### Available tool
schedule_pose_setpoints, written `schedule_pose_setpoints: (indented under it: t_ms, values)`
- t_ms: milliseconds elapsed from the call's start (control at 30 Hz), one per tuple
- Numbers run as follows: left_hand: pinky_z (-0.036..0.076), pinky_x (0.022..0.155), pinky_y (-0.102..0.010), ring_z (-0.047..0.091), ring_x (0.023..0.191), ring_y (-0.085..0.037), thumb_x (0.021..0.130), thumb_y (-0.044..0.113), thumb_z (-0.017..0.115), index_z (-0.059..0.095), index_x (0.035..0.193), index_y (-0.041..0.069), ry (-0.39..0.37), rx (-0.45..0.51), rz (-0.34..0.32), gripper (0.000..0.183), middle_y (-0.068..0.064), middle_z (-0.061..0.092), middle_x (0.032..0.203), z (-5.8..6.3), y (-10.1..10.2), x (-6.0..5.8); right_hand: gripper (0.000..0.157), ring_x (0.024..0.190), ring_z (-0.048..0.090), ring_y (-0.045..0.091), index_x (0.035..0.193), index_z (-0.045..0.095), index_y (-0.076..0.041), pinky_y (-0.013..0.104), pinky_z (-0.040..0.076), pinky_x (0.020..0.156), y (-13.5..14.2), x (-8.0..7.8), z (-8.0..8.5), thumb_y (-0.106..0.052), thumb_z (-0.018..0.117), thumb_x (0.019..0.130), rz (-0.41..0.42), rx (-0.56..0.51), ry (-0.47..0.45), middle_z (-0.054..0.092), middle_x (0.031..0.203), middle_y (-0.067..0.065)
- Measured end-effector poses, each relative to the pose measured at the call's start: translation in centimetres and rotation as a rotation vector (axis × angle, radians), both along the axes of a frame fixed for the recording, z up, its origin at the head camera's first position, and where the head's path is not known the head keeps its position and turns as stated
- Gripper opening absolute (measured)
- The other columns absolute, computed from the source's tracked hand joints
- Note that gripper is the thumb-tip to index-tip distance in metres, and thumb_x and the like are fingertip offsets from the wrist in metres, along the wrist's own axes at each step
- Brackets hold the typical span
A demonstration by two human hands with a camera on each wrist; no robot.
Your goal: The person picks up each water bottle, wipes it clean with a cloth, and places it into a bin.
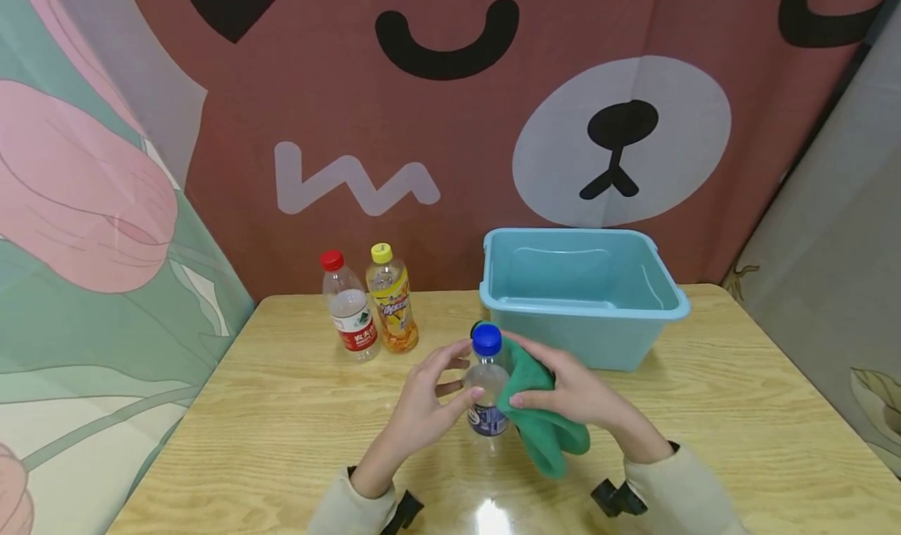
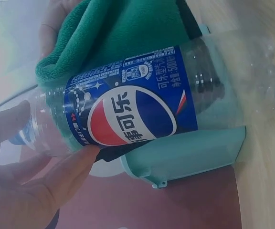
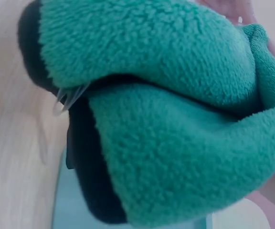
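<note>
A clear Pepsi bottle (image 1: 488, 419) with a blue cap and blue label stands upright on the table, its label large in the left wrist view. My left hand (image 1: 431, 400) holds the bottle's upper part, thumb on the near side and fingers on the far side. A green towel (image 1: 545, 433) with a dark edging hangs from my right hand (image 1: 573, 385), which grips it against the bottle's right side. In the right wrist view folds of the towel (image 3: 175, 157) hide most of the bottle and that hand.
A light blue plastic bin (image 1: 570, 339) stands behind my right hand. Back left, a red-capped water bottle (image 1: 354, 320) and a yellow-capped drink bottle (image 1: 394, 308) stand side by side on the wooden table (image 1: 281, 441). A printed cloth backdrop (image 1: 464, 144) hangs behind the table.
</note>
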State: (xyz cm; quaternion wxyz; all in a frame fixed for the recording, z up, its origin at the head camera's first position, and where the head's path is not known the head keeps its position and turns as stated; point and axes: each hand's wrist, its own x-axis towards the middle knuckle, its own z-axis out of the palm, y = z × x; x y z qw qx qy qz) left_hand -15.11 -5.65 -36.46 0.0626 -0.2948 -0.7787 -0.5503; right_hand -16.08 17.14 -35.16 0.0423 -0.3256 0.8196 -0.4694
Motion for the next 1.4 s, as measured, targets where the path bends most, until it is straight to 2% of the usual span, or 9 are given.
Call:
schedule_pose_setpoints:
  t_ms: [200, 400, 567, 733, 900, 1100, 1233, 1400]
  values:
    - [0.052, 0.077, -0.028, 0.054, 0.105, -0.032, 0.081, 0.006, 0.067, 0.047, 0.129, 0.005, 0.003, 0.004, 0.010, 0.051, -0.012, 0.051, 0.123, 0.0, 0.0, 0.2, 0.073, 0.116, 0.046, 0.028, 0.143, 0.029, -0.012, 0.044, 0.041, 0.092, 0.0, 0.0, -1.1, -0.024, 0.067, 0.082, -0.003, -0.028, -0.003, 0.043, 0.136, 0.013]
    - [0.052, 0.078, -0.030, 0.053, 0.105, -0.033, 0.082, 0.005, 0.067, 0.047, 0.130, 0.004, -0.002, 0.016, 0.005, 0.052, -0.013, 0.052, 0.122, -0.1, 0.0, 0.2, 0.075, 0.121, 0.042, 0.032, 0.143, 0.028, -0.009, 0.050, 0.036, 0.095, 0.0, 0.1, -2.0, -0.025, 0.068, 0.082, -0.016, -0.024, -0.048, 0.040, 0.138, 0.016]
    - [0.051, 0.081, -0.033, 0.052, 0.108, -0.033, 0.083, 0.005, 0.065, 0.046, 0.131, 0.006, -0.028, 0.040, -0.021, 0.052, -0.014, 0.051, 0.123, -0.2, 0.0, 0.2, 0.075, 0.120, 0.042, 0.034, 0.142, 0.028, -0.004, 0.051, 0.035, 0.095, -0.1, 0.1, -2.8, -0.026, 0.068, 0.082, -0.023, -0.017, -0.087, 0.042, 0.135, 0.018]
    - [0.050, 0.083, -0.033, 0.050, 0.110, -0.034, 0.084, 0.004, 0.064, 0.044, 0.133, 0.007, -0.043, 0.055, -0.039, 0.053, -0.014, 0.049, 0.126, -0.2, 0.0, 0.3, 0.074, 0.115, 0.048, 0.030, 0.140, 0.032, -0.001, 0.047, 0.039, 0.094, -0.2, 0.1, -3.4, -0.028, 0.069, 0.081, -0.022, 0.001, -0.074, 0.051, 0.128, 0.014]
    - [0.050, 0.083, -0.034, 0.049, 0.111, -0.035, 0.084, 0.010, 0.065, 0.043, 0.134, 0.009, -0.038, 0.046, -0.015, 0.055, -0.012, 0.048, 0.129, -0.3, 0.3, 0.3, 0.073, 0.116, 0.046, 0.033, 0.138, 0.033, 0.001, 0.051, 0.039, 0.094, -0.4, 0.3, -3.5, -0.028, 0.069, 0.081, -0.024, 0.004, -0.058, 0.050, 0.128, 0.016]
    - [0.051, 0.081, -0.033, 0.053, 0.107, -0.031, 0.083, 0.017, 0.067, 0.043, 0.134, 0.009, 0.003, 0.005, 0.059, 0.056, -0.010, 0.050, 0.127, -0.4, 0.8, 0.2, 0.075, 0.120, 0.041, 0.038, 0.139, 0.030, 0.003, 0.057, 0.035, 0.095, -0.3, 0.5, -3.3, -0.026, 0.069, 0.081, -0.045, 0.006, -0.058, 0.042, 0.134, 0.022]
    - [0.052, 0.079, -0.037, 0.054, 0.105, -0.032, 0.082, 0.010, 0.068, 0.043, 0.133, 0.004, 0.009, -0.015, 0.088, 0.056, -0.014, 0.051, 0.124, 0.2, 1.0, 0.5, 0.076, 0.121, 0.039, 0.039, 0.139, 0.031, 0.002, 0.057, 0.034, 0.096, -0.2, 0.6, -3.4, -0.026, 0.069, 0.080, -0.067, 0.003, -0.070, 0.041, 0.135, 0.023]
    - [0.051, 0.080, -0.040, 0.053, 0.104, -0.031, 0.081, 0.002, 0.066, 0.044, 0.130, -0.004, -0.004, -0.028, 0.084, 0.054, -0.019, 0.050, 0.118, 2.3, 1.1, 1.8, 0.075, 0.124, 0.035, 0.038, 0.140, 0.033, -0.003, 0.058, 0.030, 0.098, 0.4, 0.7, -3.2, -0.028, 0.070, 0.080, -0.101, 0.007, -0.100, 0.039, 0.137, 0.020]
